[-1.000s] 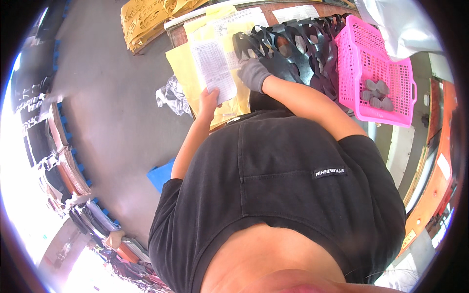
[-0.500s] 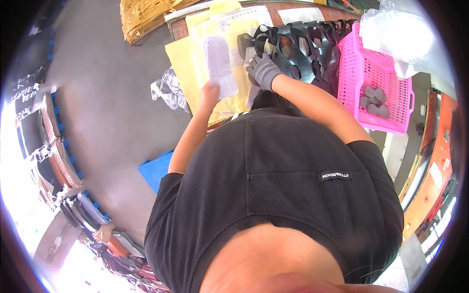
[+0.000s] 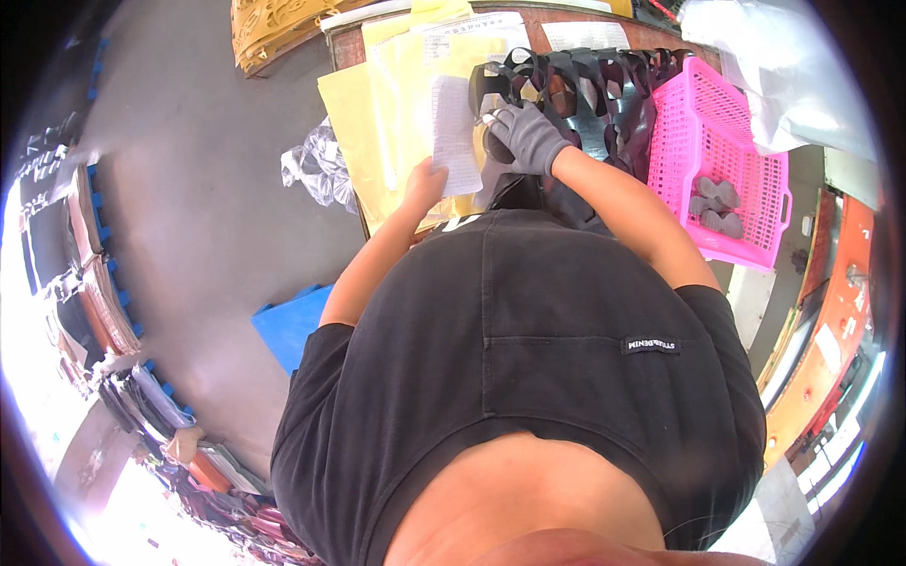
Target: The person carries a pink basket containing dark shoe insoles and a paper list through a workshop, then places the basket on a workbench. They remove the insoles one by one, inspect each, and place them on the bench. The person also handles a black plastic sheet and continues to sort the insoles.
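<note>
My left hand (image 3: 426,183) is bare and pinches the lower end of a narrow printed paper slip (image 3: 454,127), held over yellow envelopes and papers (image 3: 354,113) on the table. To its right, my right hand (image 3: 530,138) wears a grey glove with some fingertips uncovered. Its fingers curl over the near left edge of a shiny black sheet full of cut-out holes (image 3: 593,132). Part of what lies under those fingers is hidden. The slip's right side is close to the sheet's left edge.
A pink plastic basket (image 3: 672,132) stands right of the black sheet, with several grey lobed pieces (image 3: 719,195) inside. Clear plastic bags (image 3: 783,66) bulge behind it. Yellow cut-out sheets (image 3: 278,33) are at the far left; crumpled plastic (image 3: 321,170) lies beside the table.
My left hand has brought the paper slip rightward, nearer the black sheet. My gloved right hand has shifted slightly right, still at the sheet's edge. The whole view has shifted a little.
</note>
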### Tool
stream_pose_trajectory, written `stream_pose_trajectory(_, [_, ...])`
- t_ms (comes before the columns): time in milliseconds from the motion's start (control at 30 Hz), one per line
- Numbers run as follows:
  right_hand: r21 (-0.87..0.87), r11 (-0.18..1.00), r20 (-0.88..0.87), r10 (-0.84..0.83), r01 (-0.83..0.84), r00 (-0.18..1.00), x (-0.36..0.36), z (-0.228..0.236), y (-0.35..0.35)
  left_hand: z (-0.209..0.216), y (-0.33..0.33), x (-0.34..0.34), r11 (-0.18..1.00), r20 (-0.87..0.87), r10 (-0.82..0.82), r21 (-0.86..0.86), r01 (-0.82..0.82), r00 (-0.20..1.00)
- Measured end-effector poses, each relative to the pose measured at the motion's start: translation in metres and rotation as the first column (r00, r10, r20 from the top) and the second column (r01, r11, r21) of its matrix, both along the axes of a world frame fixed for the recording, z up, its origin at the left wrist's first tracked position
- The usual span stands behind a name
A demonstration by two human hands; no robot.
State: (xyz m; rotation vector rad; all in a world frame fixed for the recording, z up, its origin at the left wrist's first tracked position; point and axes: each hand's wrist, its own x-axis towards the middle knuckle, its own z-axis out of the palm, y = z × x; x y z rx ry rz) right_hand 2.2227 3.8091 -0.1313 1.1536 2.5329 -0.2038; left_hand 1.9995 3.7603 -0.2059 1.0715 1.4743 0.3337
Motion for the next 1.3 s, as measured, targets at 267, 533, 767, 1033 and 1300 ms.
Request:
stream_pose_trajectory(267, [-0.029,1.000,0.056,0.003,-0.002,0.998,-0.003,-0.003,-0.001,-0.012,0.010,0.029,0.989,0.058,-0.004,-0.149,0.013,0.998])
stream_pose_trajectory(533, [-0.019,0.998,0.137,0.056,-0.054,0.989,-0.015,-0.012,-0.001,-0.008,0.016,0.026,0.962,0.034,-0.141,-0.233,0.145,0.989])
stream_pose_trajectory(767, [-0.069,0.997,0.081,0.030,-0.024,0.996,-0.009,-0.019,0.001,-0.008,0.014,0.018,0.953,0.078,-0.101,-0.279,0.119,0.992])
stream_pose_trajectory(1033, [0.113,0.992,0.091,-0.058,0.048,0.994,-0.008,-0.003,-0.013,-0.012,0.007,0.009,0.956,0.028,-0.131,-0.261,0.134,0.991])
stream_pose_trajectory(1300, [0.221,0.896,-0.133,-0.363,0.384,0.922,0.027,0.015,-0.060,-0.002,-0.002,-0.002,0.971,-0.067,-0.165,-0.183,0.151,0.984])
